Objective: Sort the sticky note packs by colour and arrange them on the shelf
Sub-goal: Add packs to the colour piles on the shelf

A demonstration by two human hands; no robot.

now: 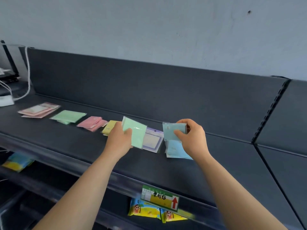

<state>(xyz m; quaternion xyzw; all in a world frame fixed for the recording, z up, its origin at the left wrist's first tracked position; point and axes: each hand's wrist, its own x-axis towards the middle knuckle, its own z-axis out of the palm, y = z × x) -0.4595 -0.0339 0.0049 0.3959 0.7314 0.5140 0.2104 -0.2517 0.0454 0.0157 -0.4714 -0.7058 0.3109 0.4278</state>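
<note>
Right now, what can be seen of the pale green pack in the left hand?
The pale green pack is a flat, roughly square sticky note pack in a glossy clear wrapper, plain-faced as far as the blur shows. The left hand pinches its left edge, thumb on the front face. It is held raised and tilted above the shelf, in view overlapping the purple-bordered pack lying there. Whether they touch cannot be told.

Pale grey-blue wall [149,22], dark grey shelf [216,163] with back panel [149,83], slotted upright [269,110] at right, white cables [28,72] far left
</note>
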